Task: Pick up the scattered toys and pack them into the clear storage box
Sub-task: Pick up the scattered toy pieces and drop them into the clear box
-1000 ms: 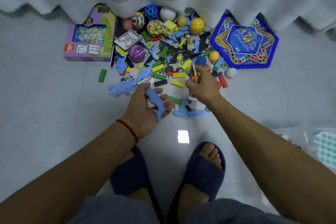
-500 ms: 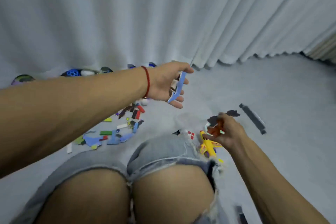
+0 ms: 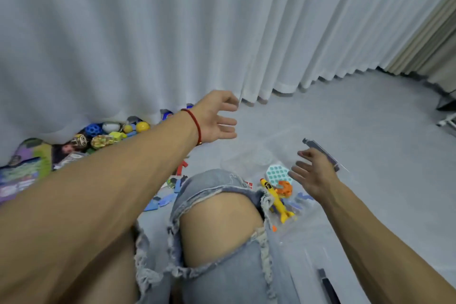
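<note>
Reaching out over the floor (image 3: pixel 345 118), the left hand (image 3: pixel 217 118) hangs empty with its fingers spread and loosely bent, a red string (image 3: pixel 195 123) round the wrist; the right hand (image 3: pixel 313 175) is likewise wide and holds nothing, poised just above the clear storage box (image 3: pixel 308 234); inside the box lie a yellow toy plane (image 3: pixel 276 201), an orange toy (image 3: pixel 285 187), a teal dotted board (image 3: pixel 277 173) and some blue foam pieces (image 3: pixel 304 197); a knee in torn jeans (image 3: pixel 222 217) sits between the arms; the remaining scattered toys (image 3: pixel 108 134), balls and blocks among them, lie well to the left against the white curtain (image 3: pixel 172 32), beside a purple game box (image 3: pixel 22 170).
</note>
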The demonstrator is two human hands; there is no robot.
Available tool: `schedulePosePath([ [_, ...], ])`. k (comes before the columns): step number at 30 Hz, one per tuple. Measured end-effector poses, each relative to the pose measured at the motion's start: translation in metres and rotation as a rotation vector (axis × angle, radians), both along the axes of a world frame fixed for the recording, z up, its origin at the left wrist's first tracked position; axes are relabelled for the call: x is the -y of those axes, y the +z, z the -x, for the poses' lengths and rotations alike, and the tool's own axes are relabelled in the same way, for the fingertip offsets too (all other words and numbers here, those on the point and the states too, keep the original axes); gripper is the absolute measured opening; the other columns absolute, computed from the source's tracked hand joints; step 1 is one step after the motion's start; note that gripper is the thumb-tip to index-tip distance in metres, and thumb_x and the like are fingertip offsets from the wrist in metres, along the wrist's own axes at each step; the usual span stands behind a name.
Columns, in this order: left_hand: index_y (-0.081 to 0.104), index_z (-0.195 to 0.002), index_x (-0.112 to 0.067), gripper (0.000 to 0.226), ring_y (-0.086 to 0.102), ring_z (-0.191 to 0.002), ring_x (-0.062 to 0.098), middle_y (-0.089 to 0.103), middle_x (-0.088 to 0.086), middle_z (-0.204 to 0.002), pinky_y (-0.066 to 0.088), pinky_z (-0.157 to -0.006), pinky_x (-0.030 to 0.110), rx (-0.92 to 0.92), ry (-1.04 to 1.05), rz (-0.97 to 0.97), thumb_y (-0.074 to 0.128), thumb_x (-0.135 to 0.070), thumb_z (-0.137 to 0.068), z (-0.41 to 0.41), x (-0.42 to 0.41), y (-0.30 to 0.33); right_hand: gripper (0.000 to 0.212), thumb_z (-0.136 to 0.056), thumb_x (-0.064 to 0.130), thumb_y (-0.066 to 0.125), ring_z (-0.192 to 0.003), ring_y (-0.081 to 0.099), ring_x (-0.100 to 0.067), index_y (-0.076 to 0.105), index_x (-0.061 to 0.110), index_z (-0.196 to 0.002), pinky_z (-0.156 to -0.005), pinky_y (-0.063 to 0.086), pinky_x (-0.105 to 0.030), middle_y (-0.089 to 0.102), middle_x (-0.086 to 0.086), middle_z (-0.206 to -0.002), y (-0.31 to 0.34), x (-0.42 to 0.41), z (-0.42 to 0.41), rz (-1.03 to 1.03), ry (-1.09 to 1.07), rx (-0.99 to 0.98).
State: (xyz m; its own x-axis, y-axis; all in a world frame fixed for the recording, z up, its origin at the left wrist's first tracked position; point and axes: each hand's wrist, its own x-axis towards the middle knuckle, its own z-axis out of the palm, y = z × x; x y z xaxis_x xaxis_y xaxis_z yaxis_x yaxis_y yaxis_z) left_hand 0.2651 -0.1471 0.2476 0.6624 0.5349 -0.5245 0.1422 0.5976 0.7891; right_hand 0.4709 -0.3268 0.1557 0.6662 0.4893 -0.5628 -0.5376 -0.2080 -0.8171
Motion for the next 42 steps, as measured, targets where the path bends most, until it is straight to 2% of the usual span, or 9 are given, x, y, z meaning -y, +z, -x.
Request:
schedulePosePath([
  [2, 0.063, -0.107, -0.015, 0.030, 0.057, -0.102, 0.034, 0.057, 0.019, -0.123, 0.049, -0.098, 0.047, -0.063, 0.097, -0.030, 0.062, -0.031, -0.081, 0.045, -0.014, -0.004, 0.036, -0.087, 0.023, 0.060, -0.100, 0.061, -0.030, 0.065, 0.006, -0.118, -0.097, 0.052, -0.049, 0.057, -0.014, -0.113, 0.004, -0.015, 0.022, -0.019, 0.116, -0.003],
  [8, 0.062, -0.108, -0.016, 0.030, 0.058, -0.094, 0.028, 0.064, 0.014, -0.116, 0.051, -0.095, 0.045, -0.233, 0.377, -0.106, 0.061, -0.029, -0.081, 0.175, -0.061, -0.022, 0.025, -0.091, 0.022, 0.057, -0.095, 0.066, -0.029, 0.068, 0.009, -0.108, -0.092, 0.054, -0.045, 0.066, -0.013, -0.108, -0.002, -0.087, 0.102, -0.056, 0.479, -0.004],
  [13, 0.060, -0.097, -0.015, 0.021, 0.053, -0.088, 0.025, 0.068, 0.005, -0.084, 0.053, -0.081, 0.039, -0.371, 0.591, -0.078, 0.063, -0.027, -0.079, 0.257, -0.083, -0.074, 0.024, -0.089, 0.023, 0.064, -0.091, 0.071, -0.028, 0.070, 0.009, -0.108, -0.084, 0.057, -0.044, 0.072, -0.012, -0.107, -0.033, -0.160, 0.157, 0.049, 0.736, 0.112],
  [18, 0.062, -0.087, -0.013, 0.011, 0.053, -0.083, 0.026, 0.065, 0.010, -0.095, 0.053, -0.086, 0.042, -0.490, 0.732, 0.011, 0.062, -0.024, -0.084, 0.297, -0.094, -0.163, 0.022, -0.094, 0.028, 0.061, -0.097, 0.069, -0.028, 0.066, 0.011, -0.106, -0.085, 0.058, -0.045, 0.068, -0.013, -0.106, -0.094, -0.240, 0.198, 0.162, 0.979, 0.289],
  [23, 0.060, -0.094, -0.014, 0.014, 0.057, -0.078, 0.029, 0.060, 0.016, -0.094, 0.052, -0.066, 0.037, -0.756, 0.615, -0.130, 0.068, -0.014, -0.081, 0.299, -0.138, -0.258, 0.019, -0.095, 0.027, 0.055, -0.076, 0.063, -0.016, 0.063, 0.015, -0.107, -0.080, 0.055, -0.042, 0.070, -0.007, -0.097, -0.167, -0.311, 0.229, 0.223, 1.222, 0.603],
  [28, 0.050, -0.122, -0.018, 0.056, 0.053, -0.106, 0.036, 0.058, 0.016, -0.114, 0.047, -0.088, 0.041, -1.215, 0.299, -0.618, 0.075, -0.026, -0.073, 0.300, -0.205, -0.333, 0.042, -0.092, 0.029, 0.060, -0.106, 0.060, -0.027, 0.054, 0.015, -0.131, -0.089, 0.052, -0.040, 0.063, -0.012, -0.120, -0.226, -0.382, 0.237, 0.264, 1.606, 1.136],
  [34, 0.046, -0.129, -0.017, 0.062, 0.041, -0.117, 0.041, 0.046, 0.019, -0.126, 0.033, -0.096, 0.042, -1.393, 0.417, -0.669, 0.074, -0.027, -0.075, 0.291, -0.248, -0.387, 0.055, -0.087, 0.026, 0.064, -0.122, 0.048, -0.038, 0.048, 0.013, -0.138, -0.094, 0.049, -0.050, 0.050, -0.016, -0.136, -0.265, -0.468, 0.255, 0.162, 1.405, 1.493],
  [39, 0.048, -0.129, -0.013, 0.059, 0.037, -0.116, 0.044, 0.039, 0.022, -0.128, 0.040, -0.097, 0.050, -1.481, 0.353, -0.795, 0.076, -0.029, -0.079, 0.291, -0.252, -0.408, 0.069, -0.082, 0.018, 0.065, -0.137, 0.030, -0.041, 0.036, 0.017, -0.145, -0.102, 0.038, -0.058, 0.024, -0.014, -0.156, -0.293, -0.507, 0.260, 0.291, 1.334, 1.643],
  [42, 0.049, -0.127, -0.013, 0.062, 0.039, -0.112, 0.041, 0.042, 0.019, -0.121, 0.043, -0.092, 0.048, -1.402, 0.340, -0.908, 0.080, -0.027, -0.075, 0.297, -0.255, -0.403, 0.088, -0.076, 0.015, 0.074, -0.141, 0.022, -0.042, 0.026, 0.016, -0.150, -0.107, 0.033, -0.059, 0.017, -0.016, -0.157, -0.300, -0.515, 0.256, 0.338, 1.328, 1.683],
])
